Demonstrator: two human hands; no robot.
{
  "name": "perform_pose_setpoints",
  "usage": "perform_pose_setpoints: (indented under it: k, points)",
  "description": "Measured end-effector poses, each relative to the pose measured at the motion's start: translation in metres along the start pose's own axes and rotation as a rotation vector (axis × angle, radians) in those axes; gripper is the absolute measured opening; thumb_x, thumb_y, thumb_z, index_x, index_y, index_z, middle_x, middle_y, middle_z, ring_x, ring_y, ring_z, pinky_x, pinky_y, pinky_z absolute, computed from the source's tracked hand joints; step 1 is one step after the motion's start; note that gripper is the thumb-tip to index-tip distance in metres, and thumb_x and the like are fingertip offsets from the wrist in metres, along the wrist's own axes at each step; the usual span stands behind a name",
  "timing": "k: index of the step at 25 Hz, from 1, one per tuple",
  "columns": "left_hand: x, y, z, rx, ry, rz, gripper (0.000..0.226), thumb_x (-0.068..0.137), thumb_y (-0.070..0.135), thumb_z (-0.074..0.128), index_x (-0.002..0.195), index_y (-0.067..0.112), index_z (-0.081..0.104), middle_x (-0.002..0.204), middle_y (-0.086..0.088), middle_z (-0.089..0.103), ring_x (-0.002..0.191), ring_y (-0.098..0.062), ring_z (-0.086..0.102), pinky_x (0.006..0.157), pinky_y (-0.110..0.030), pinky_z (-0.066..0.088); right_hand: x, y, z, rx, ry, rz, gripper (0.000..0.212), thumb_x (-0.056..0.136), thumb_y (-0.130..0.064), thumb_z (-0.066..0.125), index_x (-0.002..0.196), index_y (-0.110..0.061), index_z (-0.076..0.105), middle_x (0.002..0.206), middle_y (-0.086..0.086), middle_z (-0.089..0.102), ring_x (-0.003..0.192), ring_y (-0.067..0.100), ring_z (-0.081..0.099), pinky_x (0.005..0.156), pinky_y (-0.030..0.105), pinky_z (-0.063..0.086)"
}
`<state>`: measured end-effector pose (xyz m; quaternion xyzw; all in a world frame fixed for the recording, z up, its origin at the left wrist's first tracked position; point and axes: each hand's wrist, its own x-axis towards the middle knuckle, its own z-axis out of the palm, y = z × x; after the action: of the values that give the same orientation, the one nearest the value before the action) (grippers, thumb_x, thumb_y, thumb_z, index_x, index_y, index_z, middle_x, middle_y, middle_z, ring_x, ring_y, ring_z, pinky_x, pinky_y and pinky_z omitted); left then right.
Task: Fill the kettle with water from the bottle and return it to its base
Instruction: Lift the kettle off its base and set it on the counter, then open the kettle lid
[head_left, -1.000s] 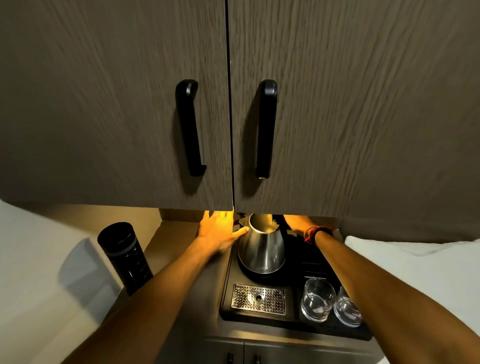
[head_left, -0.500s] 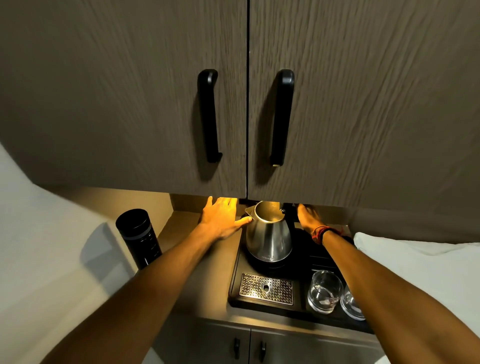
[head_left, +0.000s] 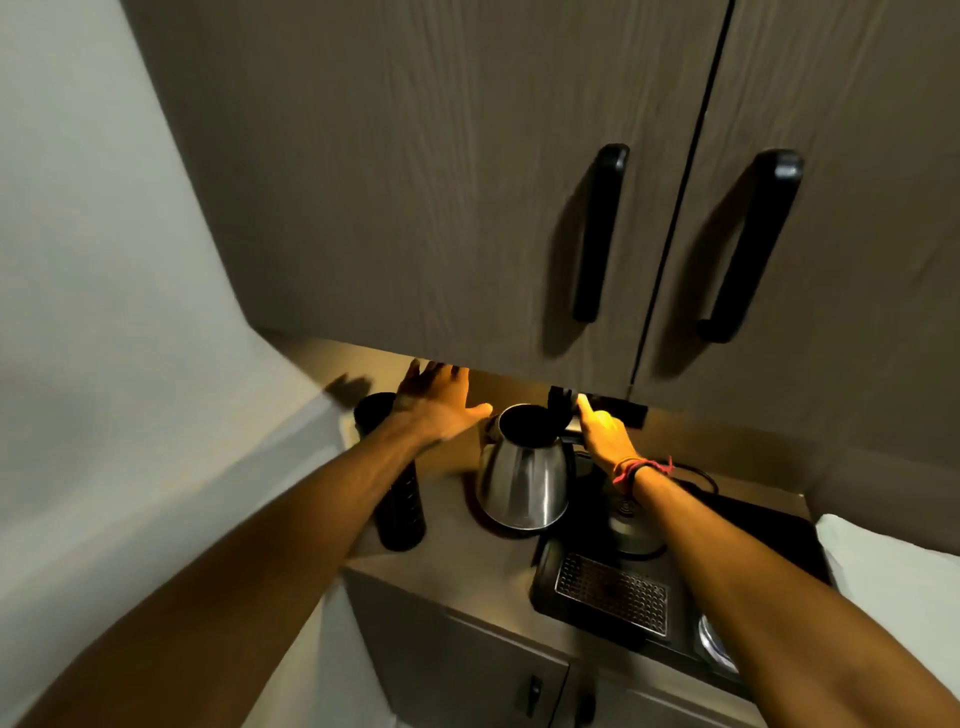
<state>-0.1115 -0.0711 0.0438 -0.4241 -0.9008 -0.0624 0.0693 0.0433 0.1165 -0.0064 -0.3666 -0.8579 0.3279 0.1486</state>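
Observation:
The steel kettle (head_left: 522, 480) stands upright on the wooden counter (head_left: 467, 558), left of the black tray, with its black lid tipped up and its mouth open. My right hand (head_left: 605, 436) is closed around the kettle's handle at the back right. The round kettle base (head_left: 635, 530) sits bare on the tray, just right of the kettle. A tall black bottle (head_left: 399, 501) stands at the counter's left end. My left hand (head_left: 439, 402) hovers open above the bottle's top, fingers spread, thumb pointing toward the kettle's spout.
The black tray (head_left: 769, 525) holds a metal drip grate (head_left: 613, 597) and a glass (head_left: 717, 644) at its front right. Upper cabinet doors with black handles (head_left: 597, 234) hang low over the counter. A white wall is on the left, and lower cabinet doors are below.
The kettle has come off its base and moved left onto the counter, my right hand on its handle. My left hand has shifted left over the bottle. The view has swung left.

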Motion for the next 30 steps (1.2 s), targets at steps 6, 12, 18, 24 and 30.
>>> perform_pose_setpoints:
  k: [6,12,18,24,30]
  points:
    - [-0.019,-0.063,-0.007,0.104,-0.167,-0.036,0.086,0.085,0.064,0.051,0.15,0.014,0.025,0.154,-0.012,0.033,0.139,-0.032,0.035,0.112,-0.052,0.029,0.007,-0.01,0.056,-0.187,-0.117,-0.176,0.031,0.101,-0.024,0.032,0.128,-0.017,0.046,0.098,0.026,0.062,0.087,0.036,0.06,0.079,0.039,0.043]
    - [-0.033,-0.096,-0.004,-0.055,-0.131,0.009,0.078,0.08,0.048,0.067,0.144,0.015,0.037,0.142,-0.009,0.042,0.129,-0.029,0.04,0.095,-0.041,0.047,0.014,-0.001,0.088,-0.199,-0.166,-0.237,0.035,0.102,-0.024,0.029,0.13,-0.011,0.043,0.08,0.015,0.055,0.068,0.022,0.052,0.071,0.031,0.036]
    - [-0.029,-0.097,-0.01,0.112,-0.166,-0.068,0.085,0.078,0.069,0.06,0.137,0.011,0.04,0.131,-0.017,0.053,0.116,-0.034,0.054,0.084,-0.043,0.05,0.02,-0.01,0.081,-0.039,-0.079,-0.113,0.052,0.095,-0.052,0.029,0.097,-0.006,0.053,0.109,0.022,0.055,0.092,0.033,0.054,0.083,0.046,0.045]
    - [-0.02,-0.098,-0.022,0.03,-0.348,-0.054,0.087,0.074,0.074,0.06,0.141,0.023,0.037,0.138,-0.01,0.045,0.125,-0.033,0.047,0.095,-0.047,0.04,0.019,-0.005,0.078,-0.348,-0.041,-0.226,0.062,0.098,-0.046,0.026,0.147,-0.009,0.032,0.158,0.015,0.023,0.147,0.032,0.02,0.117,0.052,0.021]
    - [-0.019,-0.095,-0.026,0.128,-0.327,-0.045,0.09,0.074,0.075,0.061,0.142,0.023,0.033,0.143,-0.009,0.045,0.128,-0.034,0.047,0.1,-0.052,0.039,0.021,-0.005,0.077,-0.461,-0.044,-0.222,0.065,0.099,-0.048,0.016,0.154,-0.015,0.012,0.164,0.006,0.003,0.151,0.026,0.0,0.122,0.048,0.006]
